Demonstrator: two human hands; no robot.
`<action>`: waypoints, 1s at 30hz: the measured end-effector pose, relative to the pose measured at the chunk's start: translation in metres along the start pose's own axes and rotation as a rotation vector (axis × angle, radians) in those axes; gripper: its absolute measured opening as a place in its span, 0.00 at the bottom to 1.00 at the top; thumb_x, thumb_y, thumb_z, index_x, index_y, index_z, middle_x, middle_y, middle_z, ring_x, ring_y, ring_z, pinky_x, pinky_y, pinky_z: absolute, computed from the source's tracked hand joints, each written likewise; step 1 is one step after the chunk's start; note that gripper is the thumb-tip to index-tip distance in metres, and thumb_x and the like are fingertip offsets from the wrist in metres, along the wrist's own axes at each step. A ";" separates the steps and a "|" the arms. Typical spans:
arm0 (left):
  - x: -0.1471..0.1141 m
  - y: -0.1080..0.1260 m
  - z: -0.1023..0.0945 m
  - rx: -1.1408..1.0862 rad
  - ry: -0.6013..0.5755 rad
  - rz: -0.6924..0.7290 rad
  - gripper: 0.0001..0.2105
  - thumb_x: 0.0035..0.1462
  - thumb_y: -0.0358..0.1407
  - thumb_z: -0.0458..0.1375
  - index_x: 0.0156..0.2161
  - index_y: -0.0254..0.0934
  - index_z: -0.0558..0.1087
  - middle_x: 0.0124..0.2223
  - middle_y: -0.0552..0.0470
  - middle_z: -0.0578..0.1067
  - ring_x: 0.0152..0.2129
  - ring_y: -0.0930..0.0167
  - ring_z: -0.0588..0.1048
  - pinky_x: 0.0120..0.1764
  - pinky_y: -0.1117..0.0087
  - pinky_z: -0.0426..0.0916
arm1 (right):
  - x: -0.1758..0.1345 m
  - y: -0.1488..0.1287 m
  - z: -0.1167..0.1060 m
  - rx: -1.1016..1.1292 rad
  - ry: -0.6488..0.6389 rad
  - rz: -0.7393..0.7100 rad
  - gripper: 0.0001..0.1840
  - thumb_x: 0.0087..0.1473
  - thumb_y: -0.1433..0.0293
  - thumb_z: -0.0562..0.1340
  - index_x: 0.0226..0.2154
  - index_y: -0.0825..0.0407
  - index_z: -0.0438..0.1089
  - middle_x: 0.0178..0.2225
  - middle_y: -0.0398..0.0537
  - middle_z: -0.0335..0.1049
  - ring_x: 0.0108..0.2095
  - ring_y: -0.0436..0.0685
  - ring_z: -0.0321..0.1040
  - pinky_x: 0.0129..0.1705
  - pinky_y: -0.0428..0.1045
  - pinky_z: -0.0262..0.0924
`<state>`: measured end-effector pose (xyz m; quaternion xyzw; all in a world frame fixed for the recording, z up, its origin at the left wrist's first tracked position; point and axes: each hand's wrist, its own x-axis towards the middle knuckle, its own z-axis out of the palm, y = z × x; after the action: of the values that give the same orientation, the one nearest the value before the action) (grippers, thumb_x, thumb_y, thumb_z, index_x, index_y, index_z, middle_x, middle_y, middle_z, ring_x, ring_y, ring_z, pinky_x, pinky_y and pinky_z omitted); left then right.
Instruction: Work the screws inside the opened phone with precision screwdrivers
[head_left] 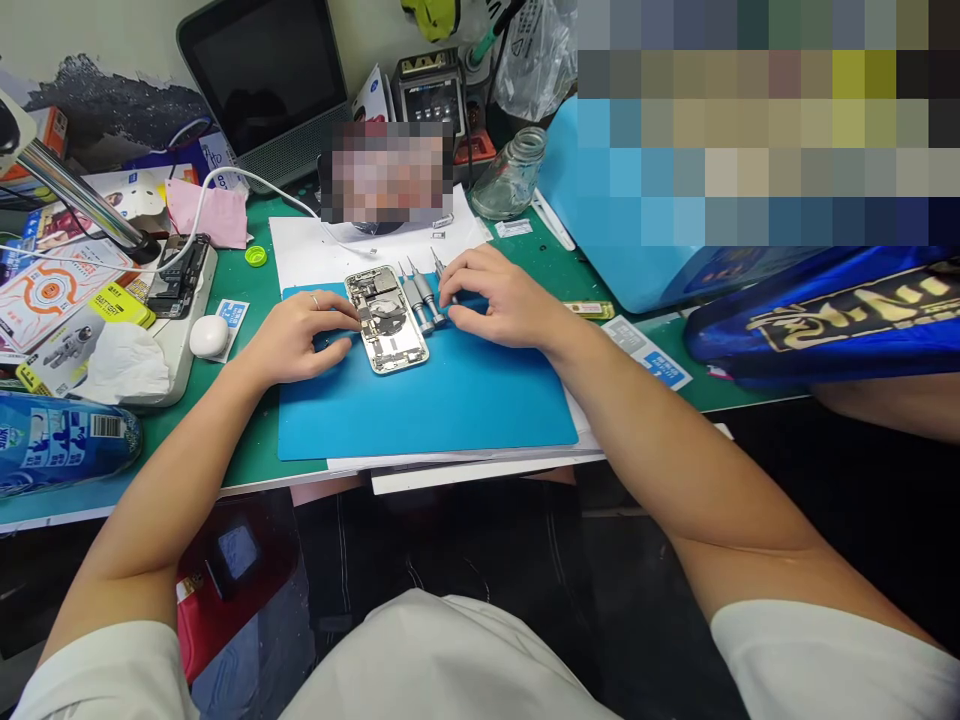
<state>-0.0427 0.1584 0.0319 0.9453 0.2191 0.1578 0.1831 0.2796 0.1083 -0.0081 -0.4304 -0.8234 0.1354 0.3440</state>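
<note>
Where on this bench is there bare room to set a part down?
The near half of the blue mat, below the opened phone and between both forearms, is bare. The far edge is crowded: screwdrivers under the right hand, left hand beside the phone.

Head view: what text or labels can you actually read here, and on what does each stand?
"BATTERY": yellow label, left of the green mat.
Gold lettering on blue bag: too distorted to read.
Blue cards, station display, blue packet: too small or blurred.
</note>
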 end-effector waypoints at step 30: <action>-0.002 -0.004 0.001 -0.013 0.008 0.019 0.13 0.65 0.39 0.56 0.47 0.39 0.81 0.53 0.44 0.82 0.49 0.61 0.81 0.52 0.59 0.75 | 0.002 -0.002 0.006 0.089 -0.134 -0.104 0.10 0.64 0.61 0.64 0.43 0.41 0.81 0.51 0.53 0.73 0.54 0.66 0.69 0.60 0.67 0.68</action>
<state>-0.0454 0.1601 0.0287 0.9454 0.2100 0.1648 0.1869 0.2736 0.1085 -0.0103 -0.3612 -0.8590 0.1824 0.3136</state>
